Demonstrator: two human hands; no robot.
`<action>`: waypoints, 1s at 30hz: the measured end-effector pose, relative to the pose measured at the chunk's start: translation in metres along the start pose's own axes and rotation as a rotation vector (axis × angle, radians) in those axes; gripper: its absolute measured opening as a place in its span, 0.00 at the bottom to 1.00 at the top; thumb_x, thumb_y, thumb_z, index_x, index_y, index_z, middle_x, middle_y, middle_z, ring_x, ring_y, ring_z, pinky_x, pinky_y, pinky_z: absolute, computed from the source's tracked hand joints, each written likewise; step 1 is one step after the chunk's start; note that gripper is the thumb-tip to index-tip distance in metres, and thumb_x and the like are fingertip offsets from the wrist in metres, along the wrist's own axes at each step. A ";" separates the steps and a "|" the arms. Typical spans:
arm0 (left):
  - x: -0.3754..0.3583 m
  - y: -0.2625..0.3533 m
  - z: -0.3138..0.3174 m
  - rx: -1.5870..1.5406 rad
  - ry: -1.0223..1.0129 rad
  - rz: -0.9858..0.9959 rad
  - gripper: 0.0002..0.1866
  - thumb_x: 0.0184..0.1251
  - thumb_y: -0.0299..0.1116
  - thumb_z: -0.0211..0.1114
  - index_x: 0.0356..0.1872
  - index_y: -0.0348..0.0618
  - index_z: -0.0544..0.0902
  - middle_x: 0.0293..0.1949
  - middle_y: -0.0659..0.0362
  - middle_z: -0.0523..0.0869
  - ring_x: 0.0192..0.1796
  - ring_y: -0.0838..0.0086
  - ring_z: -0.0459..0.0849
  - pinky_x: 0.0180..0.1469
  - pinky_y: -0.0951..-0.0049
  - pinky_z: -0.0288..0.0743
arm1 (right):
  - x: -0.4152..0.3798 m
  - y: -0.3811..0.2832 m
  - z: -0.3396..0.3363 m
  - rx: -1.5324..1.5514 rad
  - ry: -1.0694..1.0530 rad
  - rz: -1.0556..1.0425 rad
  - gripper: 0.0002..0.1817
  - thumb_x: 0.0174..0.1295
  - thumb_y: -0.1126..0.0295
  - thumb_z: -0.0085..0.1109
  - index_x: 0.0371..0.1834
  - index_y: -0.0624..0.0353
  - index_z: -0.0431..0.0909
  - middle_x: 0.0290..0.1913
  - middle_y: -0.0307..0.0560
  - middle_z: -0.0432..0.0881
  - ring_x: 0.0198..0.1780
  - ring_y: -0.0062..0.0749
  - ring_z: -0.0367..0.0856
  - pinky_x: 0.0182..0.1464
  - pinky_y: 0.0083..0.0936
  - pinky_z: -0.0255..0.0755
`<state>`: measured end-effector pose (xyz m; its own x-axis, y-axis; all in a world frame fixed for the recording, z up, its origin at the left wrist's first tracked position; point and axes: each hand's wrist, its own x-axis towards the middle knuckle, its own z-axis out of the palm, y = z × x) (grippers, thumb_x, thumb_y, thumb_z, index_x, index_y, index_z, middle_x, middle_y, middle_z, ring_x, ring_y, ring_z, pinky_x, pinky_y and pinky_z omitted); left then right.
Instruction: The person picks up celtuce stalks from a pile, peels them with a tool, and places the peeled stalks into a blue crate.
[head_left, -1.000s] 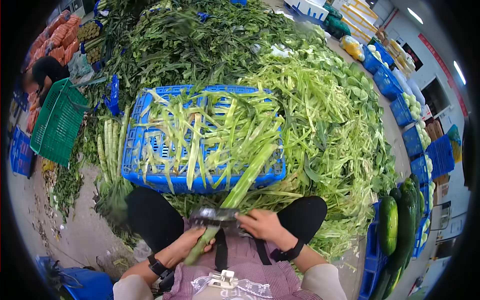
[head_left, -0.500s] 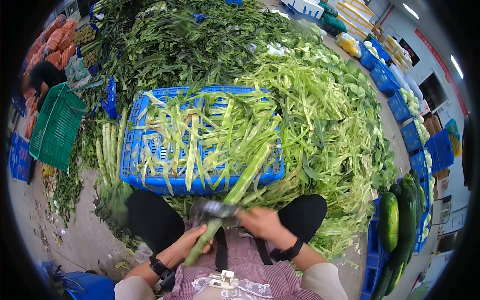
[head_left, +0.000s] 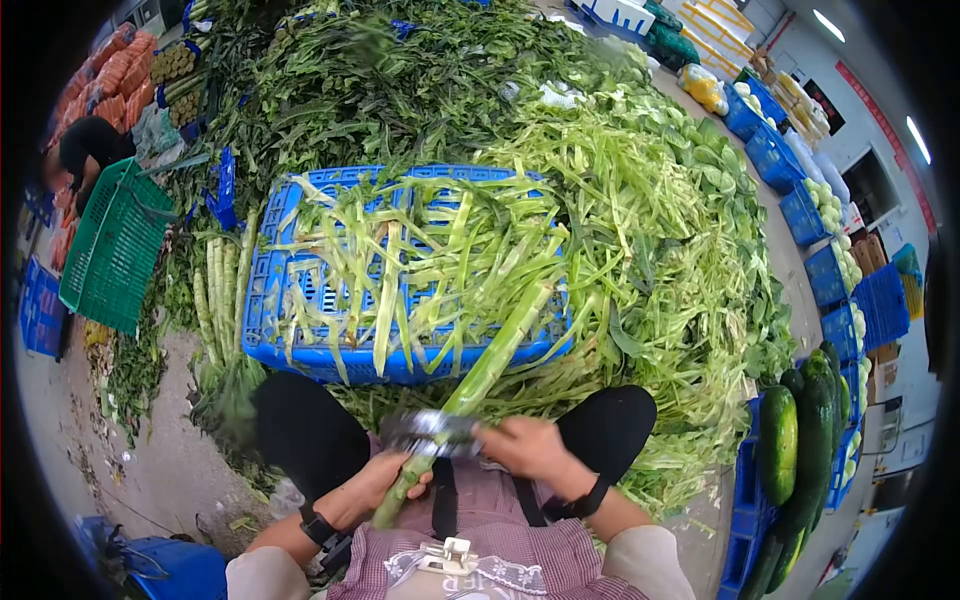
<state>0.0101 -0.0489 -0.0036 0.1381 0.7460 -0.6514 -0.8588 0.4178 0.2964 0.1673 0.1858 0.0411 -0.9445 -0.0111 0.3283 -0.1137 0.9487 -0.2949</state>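
Note:
My left hand (head_left: 388, 478) is closed around the lower end of a long pale-green celtuce stem (head_left: 495, 355). The stem slants away from me, its far end over the upturned blue crate (head_left: 400, 368). Blurred by motion, a shiny metal peeler (head_left: 428, 432) lies across the stem just beyond my left fingers. My right hand (head_left: 535, 455) grips the peeler's right end; the exact shape of its blade cannot be made out. Long strips of green peel (head_left: 388, 300) cover the top of the crate.
Heaped peelings (head_left: 650, 300) rise on the right, dark leaves (head_left: 380, 110) behind the crate. Peeled-looking stems (head_left: 220, 290) stand at its left. Large green gourds (head_left: 778, 445) rest on blue crates at far right. A bending person (head_left: 92, 150) is beyond a green basket (head_left: 115, 245).
The peeler has shifted slightly toward me along the stem and shows brighter metal. Both hands keep their hold, and the stem stays in nearly the same place.

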 end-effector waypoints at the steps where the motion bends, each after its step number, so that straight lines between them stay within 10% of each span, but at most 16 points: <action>1: -0.003 -0.001 0.000 0.003 0.001 -0.002 0.25 0.77 0.51 0.40 0.68 0.52 0.61 0.29 0.53 0.75 0.23 0.69 0.73 0.25 0.74 0.70 | -0.003 0.023 0.004 -0.196 0.002 0.091 0.16 0.53 0.65 0.62 0.48 0.43 0.80 0.23 0.39 0.72 0.21 0.32 0.74 0.19 0.29 0.68; 6: -0.014 -0.003 0.013 0.070 -0.065 0.153 0.27 0.77 0.49 0.43 0.72 0.53 0.55 0.28 0.57 0.76 0.23 0.71 0.77 0.25 0.76 0.71 | -0.026 0.146 -0.026 -0.219 0.469 1.086 0.14 0.62 0.62 0.58 0.49 0.52 0.81 0.31 0.51 0.82 0.31 0.48 0.81 0.30 0.37 0.74; 9: -0.015 0.001 0.020 0.099 -0.036 0.168 0.26 0.74 0.52 0.48 0.65 0.46 0.64 0.28 0.57 0.77 0.24 0.71 0.79 0.28 0.76 0.75 | -0.020 0.092 -0.021 -0.112 0.438 0.738 0.14 0.60 0.63 0.59 0.49 0.50 0.81 0.29 0.47 0.81 0.28 0.44 0.80 0.27 0.35 0.73; 13: -0.004 0.004 0.013 0.008 0.005 0.070 0.22 0.75 0.51 0.46 0.41 0.39 0.74 0.27 0.55 0.78 0.24 0.70 0.78 0.27 0.77 0.72 | -0.007 0.000 -0.011 0.043 -0.110 0.105 0.15 0.54 0.67 0.62 0.47 0.45 0.81 0.29 0.42 0.80 0.25 0.39 0.78 0.26 0.33 0.74; 16: -0.005 0.000 0.003 0.024 -0.026 -0.008 0.21 0.76 0.50 0.44 0.44 0.41 0.72 0.27 0.56 0.77 0.23 0.71 0.76 0.27 0.77 0.70 | -0.002 0.023 -0.004 -0.127 -0.037 0.202 0.13 0.54 0.66 0.61 0.45 0.43 0.81 0.25 0.42 0.76 0.23 0.40 0.77 0.24 0.33 0.73; 21: -0.018 0.001 0.021 0.051 -0.009 0.069 0.21 0.75 0.50 0.48 0.60 0.48 0.68 0.29 0.57 0.77 0.22 0.72 0.75 0.25 0.77 0.69 | -0.031 0.151 -0.029 -0.186 0.412 1.135 0.16 0.63 0.65 0.57 0.52 0.54 0.80 0.40 0.55 0.84 0.37 0.48 0.83 0.36 0.37 0.77; 26: -0.014 0.004 0.026 0.088 0.000 0.109 0.32 0.74 0.50 0.49 0.74 0.55 0.53 0.31 0.57 0.76 0.21 0.75 0.75 0.24 0.78 0.71 | -0.005 0.052 -0.018 -0.124 0.216 0.396 0.18 0.56 0.68 0.62 0.52 0.48 0.80 0.30 0.47 0.81 0.25 0.42 0.80 0.28 0.31 0.76; 27: -0.014 0.005 0.027 0.090 -0.002 0.110 0.32 0.74 0.50 0.49 0.74 0.55 0.53 0.31 0.57 0.76 0.21 0.75 0.75 0.24 0.78 0.71 | 0.003 0.030 -0.027 -0.121 -0.010 0.360 0.19 0.55 0.66 0.63 0.52 0.46 0.79 0.28 0.46 0.79 0.24 0.43 0.79 0.26 0.33 0.75; 30: -0.024 0.005 0.027 0.214 0.040 0.144 0.32 0.75 0.49 0.48 0.75 0.55 0.51 0.31 0.57 0.77 0.22 0.75 0.75 0.24 0.78 0.71 | -0.004 0.085 -0.010 -0.319 0.223 0.452 0.14 0.59 0.62 0.58 0.49 0.45 0.80 0.24 0.46 0.77 0.23 0.43 0.79 0.25 0.37 0.74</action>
<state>0.0154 -0.0507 0.0322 -0.0017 0.7866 -0.6175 -0.7437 0.4118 0.5266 0.1649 0.2698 0.0239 -0.7862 0.4498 0.4239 0.4155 0.8924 -0.1763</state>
